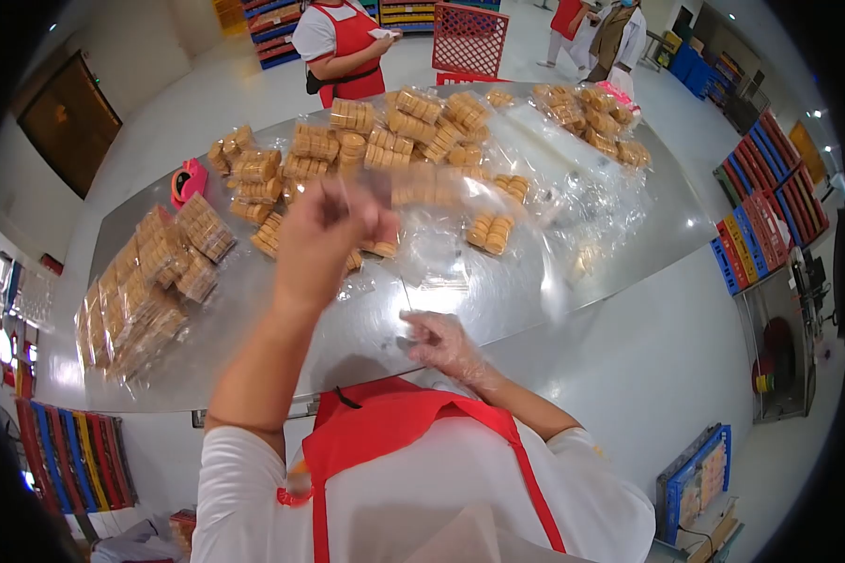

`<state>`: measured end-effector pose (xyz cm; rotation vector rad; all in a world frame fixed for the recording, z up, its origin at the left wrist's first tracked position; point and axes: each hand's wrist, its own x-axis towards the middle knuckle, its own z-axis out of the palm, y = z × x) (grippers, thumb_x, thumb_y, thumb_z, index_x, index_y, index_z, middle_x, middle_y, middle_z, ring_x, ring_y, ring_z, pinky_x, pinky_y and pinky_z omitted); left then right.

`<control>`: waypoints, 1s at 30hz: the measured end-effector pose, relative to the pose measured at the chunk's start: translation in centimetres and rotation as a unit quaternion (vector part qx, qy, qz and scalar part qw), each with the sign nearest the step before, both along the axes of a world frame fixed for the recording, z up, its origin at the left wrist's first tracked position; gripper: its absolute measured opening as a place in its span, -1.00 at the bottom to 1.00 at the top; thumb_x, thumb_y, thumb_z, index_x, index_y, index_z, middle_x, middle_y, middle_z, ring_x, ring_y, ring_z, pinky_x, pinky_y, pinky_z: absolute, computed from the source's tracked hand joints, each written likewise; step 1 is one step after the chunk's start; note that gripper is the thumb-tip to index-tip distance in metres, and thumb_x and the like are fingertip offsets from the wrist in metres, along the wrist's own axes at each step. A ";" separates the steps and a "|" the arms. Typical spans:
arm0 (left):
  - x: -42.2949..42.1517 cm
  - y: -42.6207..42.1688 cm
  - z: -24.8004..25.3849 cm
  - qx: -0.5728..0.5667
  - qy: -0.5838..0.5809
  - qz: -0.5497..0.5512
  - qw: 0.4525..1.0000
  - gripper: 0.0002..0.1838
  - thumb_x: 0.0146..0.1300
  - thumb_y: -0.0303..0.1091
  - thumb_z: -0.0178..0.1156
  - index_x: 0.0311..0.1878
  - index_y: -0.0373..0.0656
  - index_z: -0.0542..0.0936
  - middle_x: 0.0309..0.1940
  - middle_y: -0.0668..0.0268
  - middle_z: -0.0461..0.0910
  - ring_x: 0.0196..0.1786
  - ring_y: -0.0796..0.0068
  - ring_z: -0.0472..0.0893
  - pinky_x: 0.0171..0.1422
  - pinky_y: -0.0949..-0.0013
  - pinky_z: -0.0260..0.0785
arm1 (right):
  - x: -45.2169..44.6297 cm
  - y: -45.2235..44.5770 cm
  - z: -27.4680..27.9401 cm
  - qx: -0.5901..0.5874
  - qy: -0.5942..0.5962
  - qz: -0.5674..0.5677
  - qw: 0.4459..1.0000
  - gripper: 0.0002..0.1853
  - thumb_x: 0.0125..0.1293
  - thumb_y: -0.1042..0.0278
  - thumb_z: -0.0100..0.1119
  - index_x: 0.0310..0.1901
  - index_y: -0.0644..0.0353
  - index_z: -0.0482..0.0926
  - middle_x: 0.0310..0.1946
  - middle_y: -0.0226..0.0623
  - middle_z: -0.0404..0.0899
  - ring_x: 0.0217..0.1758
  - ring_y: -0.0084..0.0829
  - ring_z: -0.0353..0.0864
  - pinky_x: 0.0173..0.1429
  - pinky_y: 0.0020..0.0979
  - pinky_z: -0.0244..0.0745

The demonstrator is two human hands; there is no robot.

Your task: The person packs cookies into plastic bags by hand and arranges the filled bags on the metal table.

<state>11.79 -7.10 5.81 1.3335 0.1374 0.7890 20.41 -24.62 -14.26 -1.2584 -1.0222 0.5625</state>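
Note:
My left hand (pixel 333 225) is raised over the middle of the steel table, blurred by motion, its fingers pinched on a clear plastic bag (pixel 498 202). The bag billows out to the right as a see-through smear. Lower down, near the table's front edge, my right hand (pixel 443 347) wears a clear plastic glove; its fingers point left, partly stretched, and nothing shows in them. Just beyond the hands lie wrapped packs of round biscuits (pixel 490 233), with a heap of biscuit packs (pixel 390 141) behind. Larger bagged biscuit packs (pixel 136 291) are stacked at the left.
A pink tape dispenser (pixel 189 182) stands at the table's left edge. Loose clear bags (pixel 591 202) and more biscuit packs (pixel 596 117) lie at the right. Across the steel table (pixel 498 300) stands a person in a red apron (pixel 347 47). Stacked coloured crates (pixel 770 202) line the right side.

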 end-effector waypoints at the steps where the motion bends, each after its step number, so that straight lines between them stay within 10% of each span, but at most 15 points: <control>1: -1.6 0.0 -2.0 -0.034 0.031 -0.025 0.999 -0.85 0.22 -0.54 0.28 -0.22 -0.27 0.48 -0.25 0.19 0.60 -0.32 0.35 0.67 -0.23 0.32 0.60 | -1.3 0.9 1.8 0.029 0.099 0.023 0.994 -0.60 0.26 0.10 0.42 -0.08 0.27 0.62 -0.38 -0.27 0.63 -0.38 -0.32 0.63 -0.24 -0.34 0.56; 4: -5.9 -2.1 -7.7 -0.119 0.113 -0.035 0.986 -0.83 0.18 -0.60 0.25 -0.24 -0.21 0.45 -0.32 0.18 0.57 -0.33 0.31 0.68 -0.32 0.33 0.61 | -2.6 3.7 6.5 0.165 0.262 0.009 0.951 -0.50 0.30 0.01 0.37 0.04 0.27 0.56 -0.30 -0.31 0.61 -0.36 -0.39 0.62 -0.27 -0.36 0.56; 10: -13.5 -1.6 -15.1 -0.199 0.157 -0.060 0.965 -0.77 0.23 -0.54 0.29 -0.14 -0.20 0.43 -0.18 0.19 0.54 -0.24 0.31 0.67 -0.25 0.33 0.59 | 1.5 4.4 10.0 0.144 0.212 -0.158 0.954 -0.80 0.38 0.29 0.29 -0.18 0.28 0.59 -0.44 -0.37 0.57 -0.45 -0.56 0.48 -0.37 -0.51 0.39; 14: -14.5 1.9 -19.4 0.017 0.296 0.099 0.950 -0.54 0.20 -0.34 0.41 0.06 -0.22 0.41 -0.12 0.21 0.54 -0.10 0.40 0.59 -0.03 0.35 0.51 | 0.2 5.5 13.5 0.085 0.001 -0.112 0.990 -0.83 0.39 0.36 0.26 -0.27 0.32 0.62 -0.46 -0.39 0.58 -0.42 -0.50 0.52 -0.32 -0.37 0.42; 17: -11.6 1.5 -11.7 0.073 0.020 0.265 0.961 -0.65 0.33 -0.29 0.31 0.02 -0.24 0.41 -0.16 0.23 0.51 -0.11 0.47 0.54 -0.06 0.37 0.47 | -1.4 7.1 14.1 -0.002 -0.164 0.065 0.984 -0.82 0.36 0.36 0.27 -0.26 0.34 0.63 -0.42 -0.28 0.65 -0.32 -0.44 0.61 -0.23 -0.30 0.48; 19: -11.4 1.3 -9.2 0.100 0.023 0.181 0.978 -0.75 0.42 -0.28 0.21 -0.03 -0.22 0.42 -0.25 0.27 0.49 -0.21 0.51 0.52 -0.16 0.42 0.43 | -2.9 7.2 15.6 -0.118 -0.317 0.138 0.931 -0.80 0.35 0.33 0.28 -0.30 0.33 0.64 -0.39 -0.22 0.65 -0.32 -0.44 0.62 -0.23 -0.31 0.47; 23: -10.3 0.2 -8.2 -0.016 0.007 0.129 0.991 -0.84 0.53 -0.31 0.04 -0.22 -0.14 0.43 -0.42 0.36 0.43 -0.43 0.54 0.41 -0.31 0.47 0.29 | -6.4 8.5 14.3 0.080 -0.021 -0.050 0.995 -0.77 0.40 0.31 0.22 -0.32 0.34 0.60 -0.42 -0.09 0.57 -0.33 -0.17 0.59 -0.21 -0.26 0.46; 26: -9.4 -0.1 -8.3 -0.055 -0.040 0.175 0.982 -0.60 0.58 -0.17 -0.01 -0.45 -0.13 0.38 -0.56 0.42 0.36 -0.52 0.64 0.30 -0.42 0.50 0.16 | -5.4 7.8 14.7 0.026 -0.028 0.162 0.986 -0.79 0.35 0.35 0.22 -0.32 0.37 0.59 -0.44 -0.04 0.50 -0.34 -0.08 0.52 -0.20 -0.23 0.44; 30: -9.5 -0.9 -8.4 -0.009 0.060 0.162 0.985 -0.50 0.57 -0.08 0.00 -0.54 -0.12 0.37 -0.62 0.49 0.33 -0.54 0.69 0.26 -0.46 0.50 0.09 | -3.4 9.6 15.0 0.004 -0.255 0.073 0.964 -0.77 0.32 0.32 0.24 -0.40 0.32 0.57 -0.47 -0.11 0.51 -0.34 -0.07 0.51 -0.19 -0.20 0.44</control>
